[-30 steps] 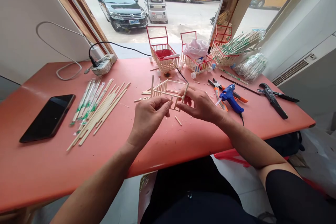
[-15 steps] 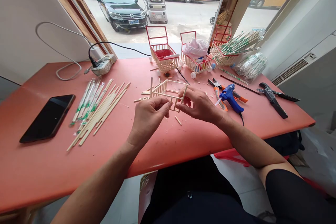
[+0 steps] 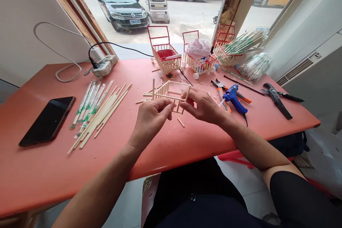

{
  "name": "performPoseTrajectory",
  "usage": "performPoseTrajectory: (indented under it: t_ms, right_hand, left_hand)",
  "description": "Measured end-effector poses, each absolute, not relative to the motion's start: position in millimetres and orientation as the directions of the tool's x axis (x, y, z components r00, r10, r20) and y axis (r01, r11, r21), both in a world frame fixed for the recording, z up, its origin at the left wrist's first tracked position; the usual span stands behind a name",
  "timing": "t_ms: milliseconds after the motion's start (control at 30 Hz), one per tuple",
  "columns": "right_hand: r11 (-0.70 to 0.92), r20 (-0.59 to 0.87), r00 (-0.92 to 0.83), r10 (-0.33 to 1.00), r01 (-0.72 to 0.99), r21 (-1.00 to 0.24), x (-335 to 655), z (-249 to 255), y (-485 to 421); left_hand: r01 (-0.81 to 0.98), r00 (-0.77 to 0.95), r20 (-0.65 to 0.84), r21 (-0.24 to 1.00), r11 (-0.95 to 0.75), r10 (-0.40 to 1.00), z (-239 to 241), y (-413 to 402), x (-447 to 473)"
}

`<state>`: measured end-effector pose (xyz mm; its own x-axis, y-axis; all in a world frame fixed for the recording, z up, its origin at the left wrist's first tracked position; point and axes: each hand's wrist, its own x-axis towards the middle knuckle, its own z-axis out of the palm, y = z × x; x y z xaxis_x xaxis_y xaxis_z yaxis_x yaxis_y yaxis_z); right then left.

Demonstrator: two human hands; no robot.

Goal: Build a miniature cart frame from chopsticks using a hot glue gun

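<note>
Both hands hold a small unpainted basket frame of wooden sticks (image 3: 171,91) just above the red table (image 3: 42,171). My left hand (image 3: 151,119) pinches the frame's near bar between thumb and fingers. My right hand (image 3: 204,107) grips the frame's right side with closed fingers. A short stick piece (image 3: 181,122) lies on the table under the hands.
A pile of chopsticks (image 3: 100,111) and a black phone (image 3: 48,120) lie to the left. A blue glue gun (image 3: 234,98), orange pliers (image 3: 220,92) and a black tool (image 3: 278,100) lie to the right. Three red-handled stick carts (image 3: 165,57) stand at the back, beside a power strip (image 3: 104,67).
The hands and the frame have hardly moved; the view shifted slightly.
</note>
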<state>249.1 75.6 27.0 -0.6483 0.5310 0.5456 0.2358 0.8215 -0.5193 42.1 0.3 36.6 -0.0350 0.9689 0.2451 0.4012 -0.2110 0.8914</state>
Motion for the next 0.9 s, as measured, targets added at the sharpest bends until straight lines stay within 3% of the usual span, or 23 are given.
performPoseTrajectory:
  t_ms: [267, 533, 833, 900]
  right_hand:
    - [0.799, 0.508, -0.655, 0.560, 0.265, -0.539, 251, 26, 76]
    - [0.806, 0.550, -0.612, 0.569, 0.283, -0.519, 258, 31, 80]
    - [0.750, 0.522, -0.569, 0.636, 0.295, -0.592, 265, 39, 84]
    - [0.733, 0.516, -0.560, 0.649, 0.279, -0.620, 266, 41, 84]
  left_hand:
    - [0.356, -0.012, 0.194, 0.918, -0.177, 0.981, 34, 1, 38]
    - [0.319, -0.100, 0.164, 0.939, -0.124, 0.981, 44, -5, 34]
    - [0.321, -0.318, 0.367, 0.909, -0.265, 0.874, 46, -6, 28]
    - [0.247, -0.362, 0.325, 0.937, -0.246, 0.874, 43, -2, 22]
